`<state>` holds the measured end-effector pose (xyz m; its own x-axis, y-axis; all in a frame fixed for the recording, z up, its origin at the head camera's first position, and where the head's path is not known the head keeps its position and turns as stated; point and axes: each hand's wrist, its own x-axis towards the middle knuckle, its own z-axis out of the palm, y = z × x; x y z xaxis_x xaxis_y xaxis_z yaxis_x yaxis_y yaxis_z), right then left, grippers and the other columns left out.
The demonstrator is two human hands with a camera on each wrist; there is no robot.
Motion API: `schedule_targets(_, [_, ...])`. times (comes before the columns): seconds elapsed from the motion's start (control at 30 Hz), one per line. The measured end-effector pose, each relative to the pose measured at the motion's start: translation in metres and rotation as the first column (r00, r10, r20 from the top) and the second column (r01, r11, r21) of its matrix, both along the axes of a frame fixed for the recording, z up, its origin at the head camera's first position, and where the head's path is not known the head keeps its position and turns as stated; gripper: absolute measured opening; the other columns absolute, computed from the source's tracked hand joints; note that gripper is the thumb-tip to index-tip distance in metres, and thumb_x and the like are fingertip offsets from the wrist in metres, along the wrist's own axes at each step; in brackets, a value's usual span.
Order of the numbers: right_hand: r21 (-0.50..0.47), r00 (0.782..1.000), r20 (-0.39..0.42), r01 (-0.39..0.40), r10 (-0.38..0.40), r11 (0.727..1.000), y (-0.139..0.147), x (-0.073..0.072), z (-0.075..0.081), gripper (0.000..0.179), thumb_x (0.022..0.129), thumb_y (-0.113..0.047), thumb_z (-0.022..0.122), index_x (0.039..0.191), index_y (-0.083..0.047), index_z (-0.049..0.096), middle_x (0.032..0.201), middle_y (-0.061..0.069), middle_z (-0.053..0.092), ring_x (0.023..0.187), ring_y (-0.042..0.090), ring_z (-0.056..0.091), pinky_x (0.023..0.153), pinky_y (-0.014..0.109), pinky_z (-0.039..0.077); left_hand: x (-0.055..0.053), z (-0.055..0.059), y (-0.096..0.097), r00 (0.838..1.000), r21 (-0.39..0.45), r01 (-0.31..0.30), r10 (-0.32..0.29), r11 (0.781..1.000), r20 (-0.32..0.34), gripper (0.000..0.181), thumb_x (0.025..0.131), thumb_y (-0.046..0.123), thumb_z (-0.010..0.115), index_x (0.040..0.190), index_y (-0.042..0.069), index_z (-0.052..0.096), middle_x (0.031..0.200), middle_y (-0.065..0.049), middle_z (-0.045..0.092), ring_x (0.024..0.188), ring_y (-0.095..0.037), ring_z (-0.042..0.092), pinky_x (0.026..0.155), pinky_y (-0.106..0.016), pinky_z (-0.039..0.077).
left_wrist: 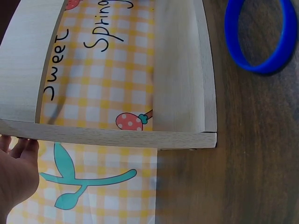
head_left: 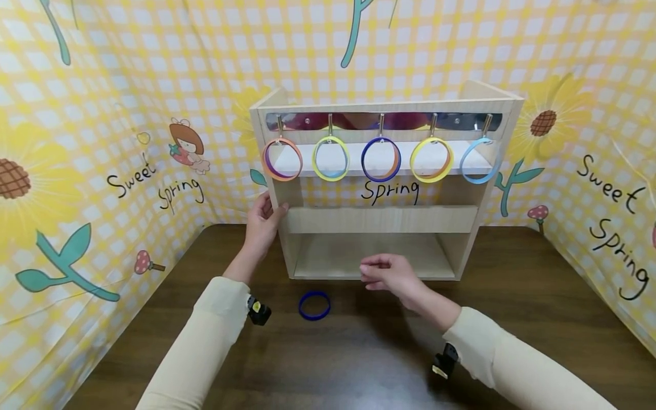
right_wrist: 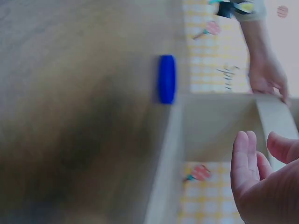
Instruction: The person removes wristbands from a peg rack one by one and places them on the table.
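My left hand (head_left: 262, 223) is at the left side panel of a small wooden shelf (head_left: 381, 220), the thumb at its front edge and the fingers along the outer face. My right hand (head_left: 390, 274), holding nothing, hovers before the shelf's lower opening with its fingers partly extended. A dark blue wristband (head_left: 315, 306) lies on the table in front of the shelf, between the two forearms. Silicone wristbands hang along the top on metal hooks: orange (head_left: 283, 160), yellow-green (head_left: 330, 159), dark blue (head_left: 381, 159), yellow (head_left: 432, 160) and light blue (head_left: 480, 161).
The shelf stands on a dark wooden table (head_left: 359, 364). A shiny metal strip (head_left: 356, 121) across its top front carries the hooks. Yellow checked cloth (head_left: 154, 74) with printed flowers and lettering hangs behind and at both sides.
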<state>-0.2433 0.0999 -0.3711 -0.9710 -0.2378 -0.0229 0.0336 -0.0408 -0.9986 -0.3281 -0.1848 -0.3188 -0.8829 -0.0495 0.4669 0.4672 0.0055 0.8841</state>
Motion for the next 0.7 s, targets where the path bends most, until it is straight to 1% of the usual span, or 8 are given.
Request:
schedule_targets(0.07, [-0.004, 0.999, -0.026, 0.023, -0.023, 1.0, 0.011, 0.001, 0.01, 0.029, 0.093, -0.004, 0.065, 0.116, 0.012, 0.06, 0.094, 0.012, 0.067, 0.09, 0.028, 0.067, 0.077, 0.039, 0.056, -0.001, 0.0, 0.0, 1.0, 0.006, 0.001, -0.001, 1.0, 0.001, 0.046, 0.094, 0.0, 0.058, 0.138, -0.006, 0.045, 0.133, -0.027, 0.053, 0.122, -0.038, 0.05, 0.095, -0.033, 0.047])
schedule_targets(0.17, [-0.005, 0.997, -0.057, 0.057, -0.058, 0.998, 0.027, 0.003, 0.025, 0.031, 0.094, -0.008, 0.065, 0.118, 0.011, 0.06, 0.096, 0.01, 0.067, 0.09, 0.024, 0.068, 0.079, 0.039, 0.056, -0.002, 0.0, 0.0, 1.0, 0.003, -0.004, 0.004, 1.0, 0.014, 0.046, 0.094, 0.002, 0.059, 0.139, -0.004, 0.046, 0.134, -0.023, 0.054, 0.12, -0.03, 0.053, 0.095, -0.032, 0.047])
schedule_targets(0.27, [-0.015, 0.993, -0.078, 0.093, -0.094, 0.996, 0.042, 0.005, 0.039, 0.035, 0.095, -0.012, 0.064, 0.121, 0.01, 0.058, 0.098, 0.009, 0.067, 0.09, 0.02, 0.068, 0.079, 0.037, 0.055, -0.002, -0.001, 0.0, 1.0, 0.006, -0.004, 0.003, 1.0, 0.018, 0.046, 0.095, 0.002, 0.059, 0.139, -0.002, 0.046, 0.134, -0.022, 0.054, 0.119, -0.027, 0.053, 0.095, -0.033, 0.046])
schedule_targets(0.37, [-0.022, 0.987, -0.097, 0.127, -0.128, 0.992, 0.056, 0.008, 0.051, 0.04, 0.095, -0.014, 0.064, 0.125, 0.012, 0.054, 0.1, 0.008, 0.067, 0.091, 0.019, 0.068, 0.081, 0.036, 0.055, -0.002, -0.001, -0.001, 1.0, 0.003, -0.002, 0.002, 1.0, 0.018, 0.047, 0.095, 0.002, 0.058, 0.14, -0.004, 0.044, 0.135, -0.022, 0.053, 0.121, -0.03, 0.052, 0.097, -0.034, 0.045])
schedule_targets(0.47, [-0.04, 0.977, -0.125, 0.171, -0.175, 0.984, 0.069, 0.011, 0.062, 0.045, 0.095, -0.016, 0.064, 0.127, 0.013, 0.051, 0.098, 0.006, 0.069, 0.092, 0.018, 0.068, 0.081, 0.034, 0.055, -0.002, 0.0, 0.0, 1.0, 0.001, -0.004, 0.004, 1.0, 0.021, 0.048, 0.095, 0.002, 0.058, 0.14, -0.005, 0.043, 0.136, -0.024, 0.052, 0.123, -0.034, 0.05, 0.097, -0.035, 0.045])
schedule_targets(0.6, [-0.152, 0.96, -0.152, 0.213, -0.236, 0.965, 0.086, 0.015, 0.074, 0.045, 0.093, -0.015, 0.067, 0.125, 0.013, 0.051, 0.095, 0.005, 0.071, 0.088, 0.017, 0.069, 0.079, 0.031, 0.055, -0.002, 0.0, 0.001, 1.0, 0.005, -0.001, 0.001, 1.0, 0.007, 0.046, 0.095, -0.001, 0.057, 0.139, -0.006, 0.044, 0.134, -0.026, 0.052, 0.122, -0.04, 0.048, 0.094, -0.033, 0.046])
schedule_targets(0.67, [-0.233, 0.951, -0.16, 0.223, -0.263, 0.946, 0.094, 0.016, 0.078, 0.039, 0.092, -0.013, 0.068, 0.121, 0.009, 0.055, 0.094, 0.006, 0.071, 0.087, 0.017, 0.069, 0.078, 0.031, 0.055, -0.001, 0.0, 0.001, 1.0, 0.007, -0.001, 0.001, 1.0, -0.003, 0.045, 0.094, -0.001, 0.057, 0.137, -0.006, 0.045, 0.133, -0.025, 0.053, 0.121, -0.041, 0.048, 0.092, -0.032, 0.047])
schedule_targets(0.7, [-0.28, 0.948, -0.16, 0.223, -0.274, 0.934, 0.098, 0.017, 0.081, 0.034, 0.091, -0.012, 0.068, 0.117, 0.007, 0.057, 0.093, 0.006, 0.071, 0.087, 0.017, 0.07, 0.078, 0.031, 0.055, -0.001, 0.0, 0.001, 1.0, 0.006, -0.002, 0.002, 1.0, -0.005, 0.045, 0.094, -0.001, 0.057, 0.137, -0.006, 0.046, 0.132, -0.024, 0.054, 0.121, -0.04, 0.049, 0.092, -0.032, 0.047])
